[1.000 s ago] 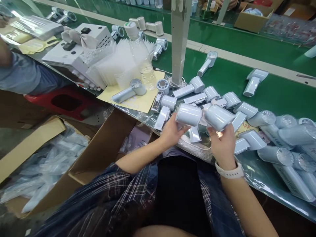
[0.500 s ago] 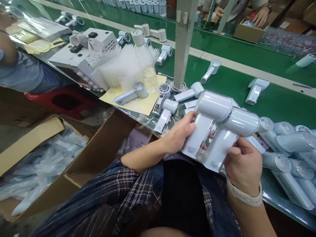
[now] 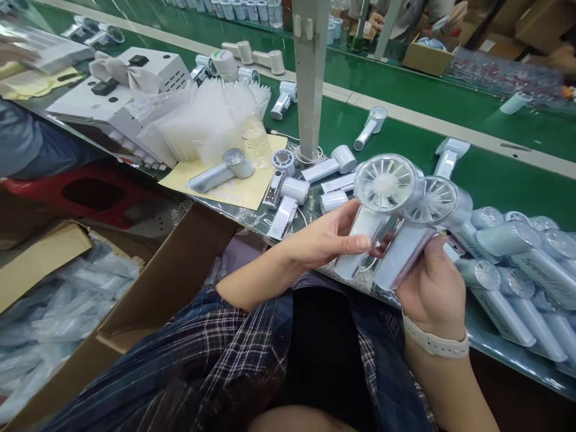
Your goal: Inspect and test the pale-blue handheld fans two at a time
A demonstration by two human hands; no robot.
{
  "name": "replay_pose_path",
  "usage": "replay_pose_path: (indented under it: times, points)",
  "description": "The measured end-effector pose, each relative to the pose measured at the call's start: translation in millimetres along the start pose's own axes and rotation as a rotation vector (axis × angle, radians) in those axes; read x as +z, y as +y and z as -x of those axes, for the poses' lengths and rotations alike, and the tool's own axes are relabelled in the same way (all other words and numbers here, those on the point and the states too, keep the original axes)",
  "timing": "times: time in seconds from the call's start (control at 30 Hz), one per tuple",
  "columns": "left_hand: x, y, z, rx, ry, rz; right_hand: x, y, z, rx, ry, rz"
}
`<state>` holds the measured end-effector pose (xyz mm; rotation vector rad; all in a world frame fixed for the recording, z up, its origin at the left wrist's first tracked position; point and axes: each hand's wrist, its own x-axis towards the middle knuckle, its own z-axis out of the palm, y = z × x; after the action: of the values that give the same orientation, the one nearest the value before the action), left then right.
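Left hand: My left hand (image 3: 339,237) reaches in from the side, thumb laid across the front of a handle, fingers curled behind it.
Right hand: My right hand (image 3: 434,291), white band (image 3: 434,343) at the wrist, cups another handle from below, thumb up along its edge; most of those fingers are hidden.
Finger state: Each set is closed around one handle.
Fans: The left fan (image 3: 384,183) and right fan (image 3: 434,201) stand side by side in my fingers, spoked faces toward me; I can't tell whether they touch.
Open carton: The near carton (image 3: 175,270), down and left of my left fingers, holds crumpled clear plastic.
Far carton: The small box (image 3: 425,60), well beyond my right fingers, holds something pale blue.
Bottle: The clear bottle (image 3: 254,135), left of and beyond my left fingers, contains clear liquid.
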<state>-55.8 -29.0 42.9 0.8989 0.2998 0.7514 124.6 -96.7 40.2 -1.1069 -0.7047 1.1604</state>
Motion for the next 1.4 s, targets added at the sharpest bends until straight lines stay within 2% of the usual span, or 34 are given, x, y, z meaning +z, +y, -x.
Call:
replay_pose_path:
  times: [0.17, 0.3, 0.53, 0.63, 0.73, 0.83, 0.97, 1.17, 1.4]
  points:
    - [10.4, 4.8, -22.2, -0.041, 0.005, 0.048, 1.8, -17.8, -8.1, 0.07, -0.1, -0.085]
    - [14.9, 9.6, -35.3, 0.009, 0.003, 0.017, 6.2, -35.2, -11.8, -0.082, -0.16, -0.076]
    - [9.8, 18.0, -30.9, 0.075, -0.021, -0.176, -6.7, -47.1, -13.3, -0.235, -0.065, -0.115]
    - [9.8, 21.1, -30.6, 0.095, -0.007, -0.253, -12.4, -45.5, -12.5, -0.275, 0.013, -0.193]
    - [11.9, 20.5, -33.5, 0.108, -0.002, -0.287, -14.2, -41.8, -10.6, -0.233, 0.021, -0.222]
    - [13.6, 16.8, -36.1, 0.096, 0.002, -0.292, -13.8, -35.9, -9.3, -0.211, 0.032, -0.18]
    - [11.4, 9.7, -36.8, 0.07, 0.029, -0.269, -13.0, -25.5, -9.3, -0.253, 0.082, -0.099]
    - [3.6, 0.9, -35.5, 0.059, 0.074, -0.268, -12.9, -13.7, -11.5, -0.178, 0.093, -0.132]
    - [-0.7, 3.0, -33.7, 0.058, 0.182, -0.346, -12.0, -6.8, -18.0, -0.07, 0.174, -0.14]
